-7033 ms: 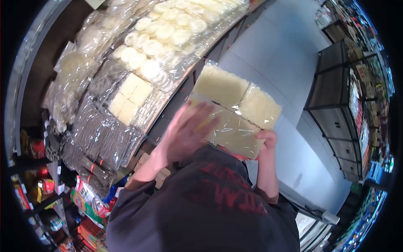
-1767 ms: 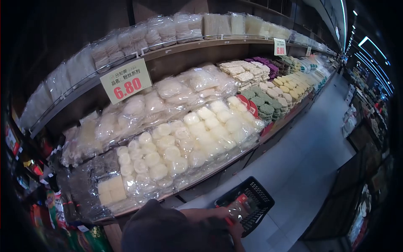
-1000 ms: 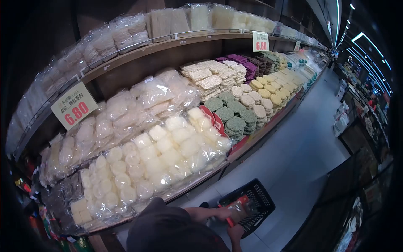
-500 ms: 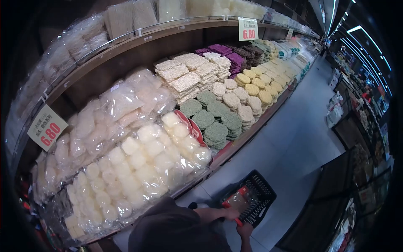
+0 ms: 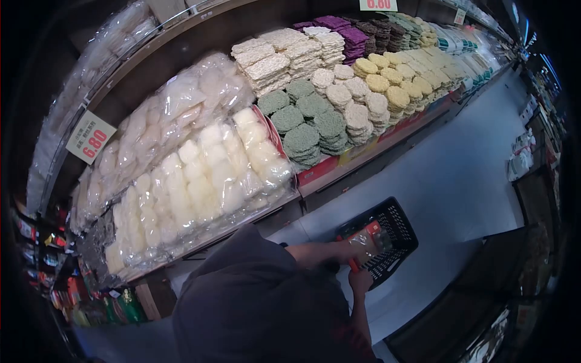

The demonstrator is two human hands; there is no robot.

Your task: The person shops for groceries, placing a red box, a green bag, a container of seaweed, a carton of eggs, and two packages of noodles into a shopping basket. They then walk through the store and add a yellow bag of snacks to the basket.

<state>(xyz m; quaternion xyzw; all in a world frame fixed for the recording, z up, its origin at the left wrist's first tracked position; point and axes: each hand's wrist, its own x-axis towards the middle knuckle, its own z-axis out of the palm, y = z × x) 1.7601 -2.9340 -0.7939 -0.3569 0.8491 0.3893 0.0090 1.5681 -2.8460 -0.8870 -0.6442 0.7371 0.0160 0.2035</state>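
A black plastic shopping basket (image 5: 402, 221) hangs in front of my body, above the floor. My right hand (image 5: 361, 280) is closed round its red handle (image 5: 354, 264). At the basket's near side, my left hand (image 5: 346, 250) is closed at the edge of a clear packet with a red top (image 5: 366, 241); its fingertips are hard to make out. The packet lies over the basket's opening. To the left, bagged cream-coloured blocks (image 5: 206, 163) fill the front of the shelf, beside stacked green noodle cakes (image 5: 302, 133).
Pale noodle cakes (image 5: 354, 100), yellow ones (image 5: 393, 81) and purple ones (image 5: 357, 42) run along the shelf. A price card (image 5: 91, 138) is fixed to the upper rail. The grey aisle floor (image 5: 436, 175) lies right, with a dark display stand (image 5: 478, 278) beyond.
My view has turned, so the shelf goods sit higher in it. The basket and both hands appear farther up and right. Each hand keeps its hold.
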